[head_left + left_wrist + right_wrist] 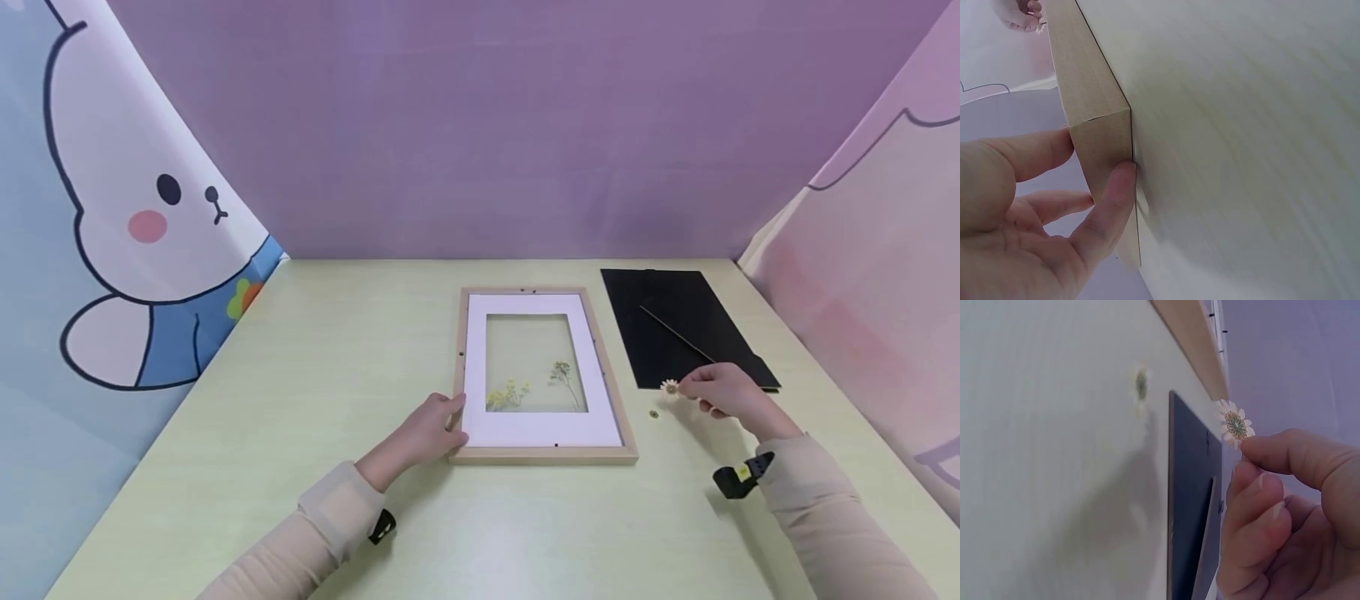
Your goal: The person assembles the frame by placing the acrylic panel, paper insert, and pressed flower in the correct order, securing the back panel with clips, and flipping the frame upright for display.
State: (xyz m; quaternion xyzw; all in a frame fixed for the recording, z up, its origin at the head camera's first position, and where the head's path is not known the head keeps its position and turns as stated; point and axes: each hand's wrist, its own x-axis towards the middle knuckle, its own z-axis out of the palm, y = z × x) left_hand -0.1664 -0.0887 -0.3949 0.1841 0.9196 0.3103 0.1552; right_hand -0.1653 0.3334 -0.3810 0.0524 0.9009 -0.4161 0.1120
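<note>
A light wooden picture frame (543, 456) lies flat with a white mat (540, 429) around its clear window. Inside that window show yellow flower sprigs (507, 395) at the lower left and a thin-stemmed dried sprig (562, 375) at the right. My left hand (431, 429) holds the frame by its near left corner, with a fingertip (1121, 181) against the wooden side. Right of the frame, my right hand (731, 396) pinches a small white daisy-like flower (1235, 424) between thumb and forefinger, above the table. Beneath it lies another pale-petalled flower (1141, 385) with a green centre.
A black backing board (660, 292) with a narrow stand strip (678, 335) lies right of the frame. Printed cloth walls (510, 133) enclose the pale table (337, 350) at the back and both sides. Black wrist cameras (738, 477) are strapped at both cuffs.
</note>
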